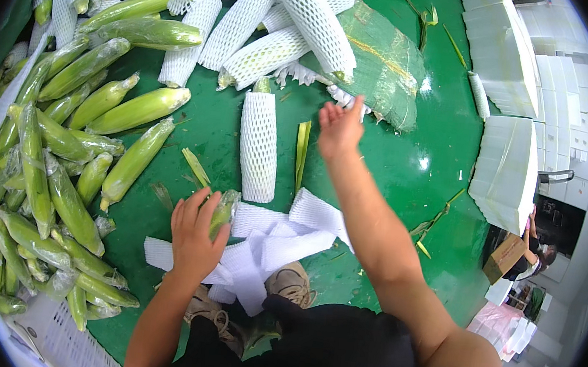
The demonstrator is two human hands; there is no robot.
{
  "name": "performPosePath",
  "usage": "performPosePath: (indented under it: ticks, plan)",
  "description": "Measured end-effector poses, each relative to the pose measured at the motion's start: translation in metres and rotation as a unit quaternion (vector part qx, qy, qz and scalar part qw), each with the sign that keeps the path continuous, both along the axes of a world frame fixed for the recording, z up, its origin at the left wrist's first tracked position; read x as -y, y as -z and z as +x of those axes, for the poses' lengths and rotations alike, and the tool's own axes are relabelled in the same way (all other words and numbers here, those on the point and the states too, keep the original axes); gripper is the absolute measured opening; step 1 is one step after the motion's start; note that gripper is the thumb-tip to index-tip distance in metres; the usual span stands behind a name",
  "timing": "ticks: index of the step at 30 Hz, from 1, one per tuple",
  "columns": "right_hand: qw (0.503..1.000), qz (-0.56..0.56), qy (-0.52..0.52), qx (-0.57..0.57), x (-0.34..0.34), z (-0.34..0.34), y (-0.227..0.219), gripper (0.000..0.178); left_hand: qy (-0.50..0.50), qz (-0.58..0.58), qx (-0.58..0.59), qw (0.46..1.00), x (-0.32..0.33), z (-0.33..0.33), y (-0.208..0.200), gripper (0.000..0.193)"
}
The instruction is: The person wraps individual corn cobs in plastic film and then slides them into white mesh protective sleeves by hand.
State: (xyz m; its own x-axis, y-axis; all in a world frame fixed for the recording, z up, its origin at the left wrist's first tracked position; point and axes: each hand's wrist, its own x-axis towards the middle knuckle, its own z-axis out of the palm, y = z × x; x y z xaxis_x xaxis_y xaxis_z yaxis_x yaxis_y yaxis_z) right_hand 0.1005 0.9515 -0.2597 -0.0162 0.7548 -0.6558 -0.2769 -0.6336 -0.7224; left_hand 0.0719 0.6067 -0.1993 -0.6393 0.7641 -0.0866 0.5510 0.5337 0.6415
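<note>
My left hand (195, 236) is low over the green floor, its thumb and fingers around a plastic-wrapped ear of corn (223, 213); the hand hides much of that ear. Beside it are several flat white foam net sleeves (259, 247), lying around my shoes. Farther out, my right hand (340, 133) is stretched forward with fingers parted and slightly curled, and nothing shows in it. Just beyond its fingertips lie a crumpled white net piece (345, 98) and a green woven sack (383, 61). An ear in a foam sleeve (258, 147) lies between my hands.
Many plastic-wrapped ears of corn (70, 197) are heaped at the left. Sleeved ears (238, 26) pile up at the far side. White foam boxes (504, 172) line the right. Husk strips (301, 152) litter the floor. A person with a cardboard box (505, 259) is at the far right.
</note>
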Motion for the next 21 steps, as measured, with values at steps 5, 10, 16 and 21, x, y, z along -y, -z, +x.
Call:
performPosePath:
  ticks: [5,10,16,21]
  plan:
    - [0.990,-0.115,0.013,-0.075,-0.109,0.010,0.009,0.055,-0.028,0.043,0.085,0.995,0.019,0.021,-0.014,0.052]
    - [0.999,-0.010,0.044,0.009,-0.108,0.000,-0.008,0.032,-0.002,0.015,0.095,0.995,0.042,0.027,-0.017,0.052]
    - [0.974,0.195,-0.107,-0.033,-0.204,0.116,-0.149,0.031,-0.003,0.006,0.015,1.000,0.055,0.034,-0.012,0.059]
    - [0.949,0.209,-0.237,-0.003,-0.133,0.315,-0.263,0.056,-0.014,-0.011,-0.008,1.000,0.058,0.035,-0.009,0.064]
